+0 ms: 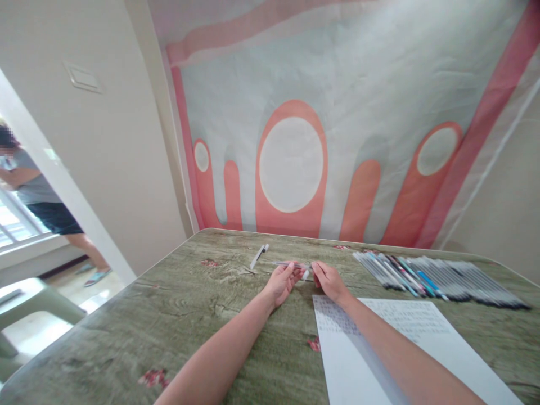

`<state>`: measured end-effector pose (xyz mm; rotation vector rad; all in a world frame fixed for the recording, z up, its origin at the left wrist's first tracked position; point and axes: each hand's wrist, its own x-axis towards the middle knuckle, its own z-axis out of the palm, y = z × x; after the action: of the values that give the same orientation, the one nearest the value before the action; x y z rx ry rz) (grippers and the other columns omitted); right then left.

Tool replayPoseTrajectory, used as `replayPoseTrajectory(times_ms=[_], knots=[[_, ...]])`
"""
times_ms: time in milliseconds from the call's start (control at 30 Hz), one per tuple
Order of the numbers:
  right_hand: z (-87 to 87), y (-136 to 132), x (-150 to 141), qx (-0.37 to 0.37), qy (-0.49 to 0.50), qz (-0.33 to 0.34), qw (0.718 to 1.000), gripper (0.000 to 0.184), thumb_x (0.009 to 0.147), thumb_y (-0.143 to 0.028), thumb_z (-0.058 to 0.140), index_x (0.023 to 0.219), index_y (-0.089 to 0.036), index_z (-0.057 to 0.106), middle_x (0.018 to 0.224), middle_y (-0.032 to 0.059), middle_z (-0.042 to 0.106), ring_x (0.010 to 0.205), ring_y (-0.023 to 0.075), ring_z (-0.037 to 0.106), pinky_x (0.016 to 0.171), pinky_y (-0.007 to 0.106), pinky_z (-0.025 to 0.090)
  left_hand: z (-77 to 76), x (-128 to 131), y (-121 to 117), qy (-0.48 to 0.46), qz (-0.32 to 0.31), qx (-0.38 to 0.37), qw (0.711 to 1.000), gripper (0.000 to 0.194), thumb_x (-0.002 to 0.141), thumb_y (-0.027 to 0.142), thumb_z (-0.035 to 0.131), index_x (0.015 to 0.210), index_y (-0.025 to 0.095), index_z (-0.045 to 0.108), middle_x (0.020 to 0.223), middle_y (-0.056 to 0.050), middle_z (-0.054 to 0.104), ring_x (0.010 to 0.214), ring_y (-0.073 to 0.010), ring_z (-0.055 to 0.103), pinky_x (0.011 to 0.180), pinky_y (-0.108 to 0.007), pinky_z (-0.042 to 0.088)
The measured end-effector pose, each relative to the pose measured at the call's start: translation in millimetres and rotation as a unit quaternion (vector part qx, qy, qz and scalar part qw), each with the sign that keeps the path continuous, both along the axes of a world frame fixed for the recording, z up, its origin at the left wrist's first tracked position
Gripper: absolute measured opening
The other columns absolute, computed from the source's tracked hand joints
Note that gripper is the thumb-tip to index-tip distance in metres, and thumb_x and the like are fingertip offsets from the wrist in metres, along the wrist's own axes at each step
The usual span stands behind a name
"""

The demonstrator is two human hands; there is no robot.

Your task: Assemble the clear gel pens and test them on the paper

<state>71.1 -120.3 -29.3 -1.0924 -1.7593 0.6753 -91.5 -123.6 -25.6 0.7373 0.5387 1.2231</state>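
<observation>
Above the far middle of the table, my left hand (282, 283) is closed on a slim pen (280, 263) with its tip pointing left. My right hand (330, 280) is closed at the pen's other end, fingertips pinched together. Between the two hands shows a small white piece (305, 275), perhaps a cap; I cannot tell whether it is held. Just left of my hands a clear pen with a whitish barrel (256, 257) lies on the table. Under my right forearm is a sheet of paper (426, 337) with rows of handwriting along its top.
A long row of pens (447, 277), mostly clear with a few coloured ones, lies at the right of the wood-patterned table (202, 315). Behind the table hangs a pink and grey printed sheet (291, 163). At the left stand a pale stool (37, 298) and a person (42, 191) beyond the wall.
</observation>
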Motion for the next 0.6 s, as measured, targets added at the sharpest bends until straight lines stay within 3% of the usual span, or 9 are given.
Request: replayPoseTrajectory(times_ms=[133,300,467,600], knots=[[3.5,-2.8,-1.7,-0.016,0.054,0.01,0.998,0.042,0.085,-0.05,0.028,0.062,-0.02,0.049,0.05,-0.0019,0.052,0.045,0.0123,0.048,0.049,0.025,0.038,2.4,0.7,-2.1,-0.016,-0.013,-0.002,1.0,0.012,0.08,0.018,0.053,0.089,0.011,0.054,0.09,-0.009,0.064,0.082,-0.0127,0.061,0.08,-0.025,0.046],[4.6,-3.6,-1.3,0.005,0.039,0.013,0.999,0.04,0.085,-0.047,0.031,0.06,-0.02,0.047,0.048,-0.0031,0.049,0.047,0.0111,0.046,0.051,0.023,0.036,4.0,0.4,-3.0,-0.017,-0.016,0.001,1.0,0.013,0.079,0.02,0.055,0.089,0.01,0.055,0.089,-0.009,0.064,0.079,-0.0125,0.061,0.08,-0.025,0.046],[1.6,-0.6,-0.5,-0.037,0.047,0.034,0.998,0.043,0.086,-0.048,0.028,0.057,-0.019,0.044,0.044,-0.0041,0.044,0.041,0.0102,0.043,0.048,0.023,0.035,4.7,0.0,-2.7,-0.018,-0.018,0.015,1.0,0.014,0.078,0.021,0.057,0.087,0.011,0.056,0.089,-0.008,0.064,0.079,-0.0122,0.061,0.08,-0.026,0.045],[5.6,-2.8,-3.2,-0.024,0.101,0.053,0.993,0.036,0.084,-0.049,0.033,0.072,-0.019,0.049,0.058,-0.0018,0.051,0.052,0.0114,0.048,0.053,0.024,0.039,8.3,1.3,-4.9,-0.04,-0.027,-0.002,0.999,0.014,0.079,0.021,0.055,0.089,0.012,0.056,0.085,-0.006,0.064,0.079,-0.0108,0.06,0.079,-0.023,0.046]])
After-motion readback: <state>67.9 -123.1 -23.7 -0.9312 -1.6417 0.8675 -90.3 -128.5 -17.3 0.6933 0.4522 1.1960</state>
